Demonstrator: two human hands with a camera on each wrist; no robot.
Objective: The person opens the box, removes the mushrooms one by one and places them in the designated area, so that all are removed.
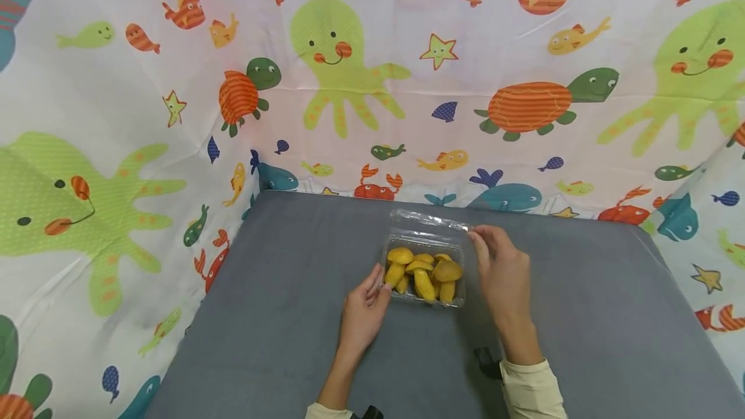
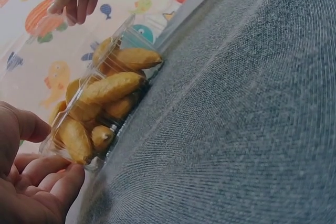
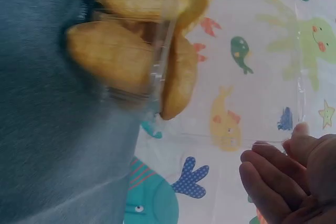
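A clear plastic clamshell box [image 1: 459,303] stands on the grey cloth with its lid [image 1: 427,220] raised at the far side. Inside lie several yellow mushrooms [image 1: 423,283], their thick stems facing the person. My left hand [image 1: 362,315] grips the box's left end, thumb on one side and fingers at the lower corner, as the left wrist view shows. With thumb and fingertips, my right hand [image 1: 505,273] pinches the right corner of the lid. The transparent lid [image 3: 262,77] stands upright in the right wrist view, the printed curtain showing through it.
A grey cloth [image 1: 279,315] covers the table. Behind it and along both sides hangs a white curtain [image 1: 396,115] printed with sea animals. Black wrist straps [image 1: 487,363] and cream sleeves [image 1: 532,390] show at the wrists.
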